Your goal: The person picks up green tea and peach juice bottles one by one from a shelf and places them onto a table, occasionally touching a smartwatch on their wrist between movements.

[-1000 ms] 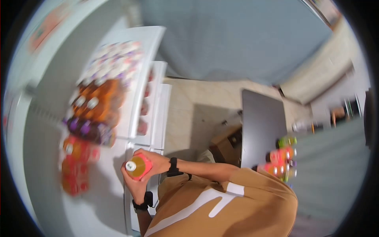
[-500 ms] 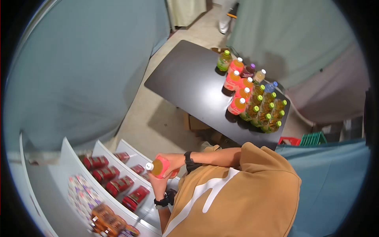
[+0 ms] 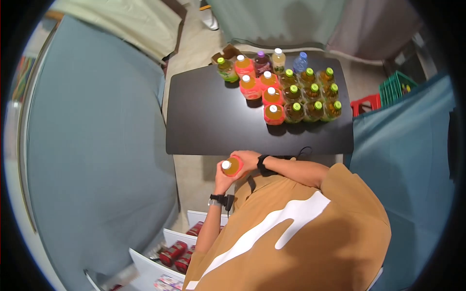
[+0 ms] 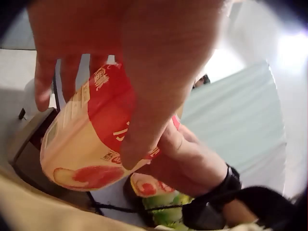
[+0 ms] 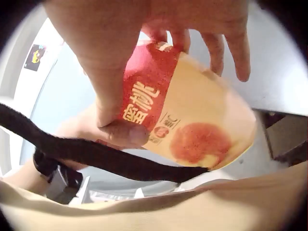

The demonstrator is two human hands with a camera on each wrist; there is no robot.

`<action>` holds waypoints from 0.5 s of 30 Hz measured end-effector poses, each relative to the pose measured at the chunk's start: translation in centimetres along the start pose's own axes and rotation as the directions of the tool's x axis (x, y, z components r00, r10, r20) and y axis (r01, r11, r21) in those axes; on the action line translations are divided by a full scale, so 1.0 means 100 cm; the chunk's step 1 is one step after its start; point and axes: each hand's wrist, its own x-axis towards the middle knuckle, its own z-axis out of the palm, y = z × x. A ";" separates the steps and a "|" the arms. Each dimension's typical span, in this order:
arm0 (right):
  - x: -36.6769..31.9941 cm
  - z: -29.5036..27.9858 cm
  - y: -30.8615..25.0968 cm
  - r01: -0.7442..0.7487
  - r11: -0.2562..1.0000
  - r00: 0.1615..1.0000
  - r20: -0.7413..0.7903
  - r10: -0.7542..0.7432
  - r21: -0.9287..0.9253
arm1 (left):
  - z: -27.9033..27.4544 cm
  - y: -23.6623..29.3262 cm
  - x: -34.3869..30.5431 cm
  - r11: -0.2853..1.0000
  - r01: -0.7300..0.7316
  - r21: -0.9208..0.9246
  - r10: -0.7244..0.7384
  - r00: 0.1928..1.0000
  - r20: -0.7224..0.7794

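Both hands hold one bottle of peach drink [image 3: 234, 167] in front of the body. It has a white cap, amber liquid and a red and pale label printed with a peach. My left hand [image 3: 223, 181] grips its near left side, the thumb bent over the label in the left wrist view. From the other side my right hand [image 3: 249, 159] grips it, thumb across the red part of the label [image 5: 149, 91]. In the head view the bottle leans, cap toward the left. Its lower end is hidden by the hands there.
Just beyond the hands stands a dark table [image 3: 204, 121]. Several matching peach bottles [image 3: 273, 114] and several green-capped bottles [image 3: 314, 110] stand on its right half. White open drawers [image 3: 145, 264] with red packages [image 3: 173, 253] lie lower left. A green basket [image 3: 395, 88] is at right.
The head view has swung right, from the white drawers and their packaged drinks to the dark table. Both hands have kept hold of the peach drink bottle and carried it along.
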 end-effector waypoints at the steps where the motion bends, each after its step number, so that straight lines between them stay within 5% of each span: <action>1: -0.009 -0.011 0.000 -0.055 0.998 0.998 -0.039 0.056 0.015 | 0.003 -0.004 0.014 0.999 -0.011 0.041 0.009 0.998 0.063; 6: -0.041 -0.028 0.012 -0.203 0.973 0.930 -0.288 0.226 0.108 | 0.018 0.019 0.068 0.969 -0.180 0.171 0.117 0.938 0.327; 10: -0.043 -0.007 0.038 -0.149 0.975 0.824 -0.525 0.214 0.164 | 0.036 0.051 0.090 0.897 -0.279 0.342 0.115 0.896 0.430; 15: -0.046 0.006 0.040 -0.199 0.950 0.775 -0.554 0.303 0.240 | 0.037 0.054 0.100 0.870 -0.346 0.351 0.132 0.850 0.511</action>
